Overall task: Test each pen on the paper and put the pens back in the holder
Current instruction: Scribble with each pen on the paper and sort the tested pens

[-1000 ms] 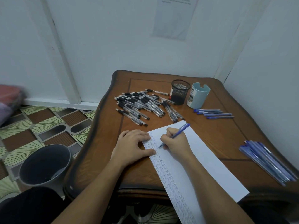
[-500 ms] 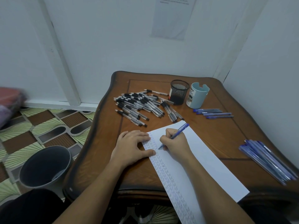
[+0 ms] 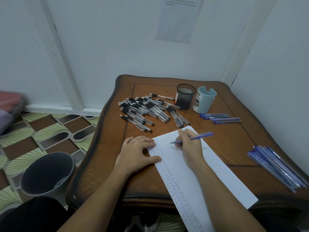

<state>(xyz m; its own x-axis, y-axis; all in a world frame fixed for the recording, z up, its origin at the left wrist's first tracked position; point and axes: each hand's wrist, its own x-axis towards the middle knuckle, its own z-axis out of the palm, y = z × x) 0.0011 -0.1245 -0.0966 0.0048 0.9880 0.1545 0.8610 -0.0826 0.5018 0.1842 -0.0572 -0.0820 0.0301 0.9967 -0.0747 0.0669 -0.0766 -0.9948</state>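
Two holders stand well beyond your fingertips, so with your right hand pinching the blue pen over the paper and your left hand (fingers spread) pinning its edge, a hasty reach could scatter the black pens between.

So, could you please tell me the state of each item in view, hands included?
Paper: flat on the table, marks down its left side.
Left hand: flat, pressing the paper's left edge.
Right hand: grips the blue pen, tip over the paper.
Mesh holder: upright, no pens showing.
Light blue holder: upright, no pens showing.
Black pens: loose pile on the table.
Bin: upright, open.
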